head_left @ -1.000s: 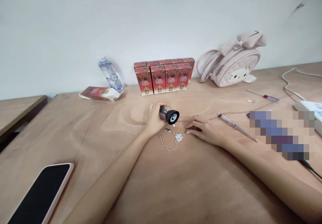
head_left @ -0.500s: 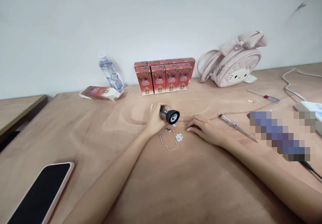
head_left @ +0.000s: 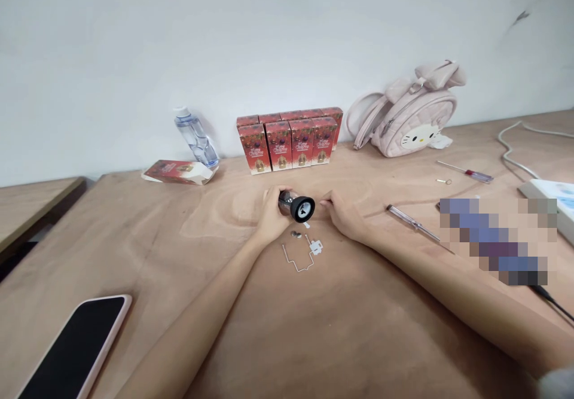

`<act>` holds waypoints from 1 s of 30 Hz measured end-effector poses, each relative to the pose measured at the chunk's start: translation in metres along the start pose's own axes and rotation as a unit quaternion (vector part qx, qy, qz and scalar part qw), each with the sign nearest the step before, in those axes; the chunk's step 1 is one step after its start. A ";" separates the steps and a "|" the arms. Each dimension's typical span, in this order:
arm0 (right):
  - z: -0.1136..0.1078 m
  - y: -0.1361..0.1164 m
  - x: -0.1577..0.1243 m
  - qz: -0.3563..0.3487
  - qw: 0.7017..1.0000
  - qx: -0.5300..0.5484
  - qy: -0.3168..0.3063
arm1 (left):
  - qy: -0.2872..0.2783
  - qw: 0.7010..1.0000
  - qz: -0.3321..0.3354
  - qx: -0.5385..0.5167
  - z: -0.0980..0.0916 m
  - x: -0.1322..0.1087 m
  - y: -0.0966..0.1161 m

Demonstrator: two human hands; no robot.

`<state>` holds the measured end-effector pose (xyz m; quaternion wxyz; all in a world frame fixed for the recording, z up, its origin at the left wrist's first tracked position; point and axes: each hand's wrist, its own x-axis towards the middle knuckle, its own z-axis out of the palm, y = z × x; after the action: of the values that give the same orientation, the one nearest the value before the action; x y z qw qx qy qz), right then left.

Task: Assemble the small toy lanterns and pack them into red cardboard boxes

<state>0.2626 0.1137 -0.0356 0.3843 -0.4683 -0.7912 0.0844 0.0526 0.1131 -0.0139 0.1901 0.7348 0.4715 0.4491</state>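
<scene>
My left hand (head_left: 272, 215) is wrapped round a small lantern (head_left: 303, 209) with a clear body, tipped so its black round base faces me. Inside the base's rim a white disc with a dark mark shows. Just right of the base is my right hand (head_left: 344, 215), thumb and fingertips drawn together; whatever they pinch, if anything, is too small to make out. On the table below lie button cells (head_left: 296, 234), a small white piece (head_left: 307, 225), a flat white cut-out part (head_left: 316, 247) and a thin bent white strip (head_left: 298, 268).
Red Christmas boxes (head_left: 287, 145) stand by the wall. An opened box (head_left: 177, 171) lies near a water bottle (head_left: 197, 137). A pink bag (head_left: 412, 121), screwdrivers (head_left: 412, 222) (head_left: 478, 176) and a blurred-out object (head_left: 493, 243) are right; a phone (head_left: 76, 345) lies front left.
My right hand has moved left and up towards the lantern's base, and its fingertips have come together. My left hand keeps its hold on the lantern. The view has shifted slightly.
</scene>
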 end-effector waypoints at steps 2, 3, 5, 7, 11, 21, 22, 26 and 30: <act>0.012 -0.007 0.013 -0.003 0.999 0.033 0.022 | 0.005 1.000 -0.003 -0.006 0.000 0.000 -0.001; 0.017 -0.010 0.019 -0.002 0.998 0.047 0.033 | 0.007 1.000 -0.005 -0.010 0.000 0.000 -0.001; 0.024 -0.019 0.027 -0.010 0.996 0.077 0.045 | 0.017 1.000 -0.009 -0.025 0.001 0.000 -0.003; 0.029 -0.026 0.031 -0.023 0.991 0.105 0.075 | 0.035 0.998 -0.017 -0.053 0.001 0.001 -0.005; 0.031 -0.036 0.032 -0.012 0.972 0.144 0.187 | 0.069 0.991 -0.047 -0.105 0.002 0.002 -0.007; 0.024 -0.034 0.029 0.074 0.957 0.222 0.173 | 0.170 0.976 -0.104 -0.084 0.000 0.002 -0.007; 0.024 -0.034 0.029 0.080 0.955 0.225 0.177 | 0.184 0.975 -0.104 -0.072 0.000 0.002 -0.008; 0.024 -0.039 0.027 0.051 0.954 0.218 0.198 | 0.193 0.976 -0.092 -0.029 -0.001 0.001 -0.010; 0.021 -0.045 0.023 -0.022 0.963 0.191 0.188 | 0.178 0.980 -0.087 0.004 -0.001 -0.001 -0.007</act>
<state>0.2117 0.1123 -0.0159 0.6103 -0.3760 -0.6839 0.1359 0.0476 0.1157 -0.0185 0.1380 0.6000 0.5619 0.5525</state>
